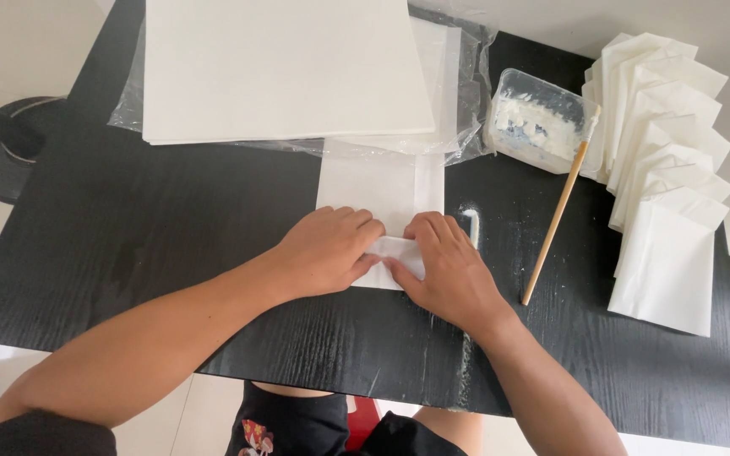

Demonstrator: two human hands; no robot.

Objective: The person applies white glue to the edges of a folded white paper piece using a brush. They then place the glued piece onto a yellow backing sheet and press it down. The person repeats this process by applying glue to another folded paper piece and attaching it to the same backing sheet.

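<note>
Both hands, left hand (324,251) and right hand (447,263), press the sheet's (379,187) folded bottom edge with flat fingers, gripping nothing. Uneven pressure risks a crooked crease; paste smears beside the right hand could soil it.

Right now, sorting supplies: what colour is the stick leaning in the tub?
Light tan wooden stick, head view.

The person has 2 bare arms with no sleeves past the elbow. The left hand (324,250) and right hand (448,268) wear no rings. The dark clothes (297,426) have a small picture.
</note>
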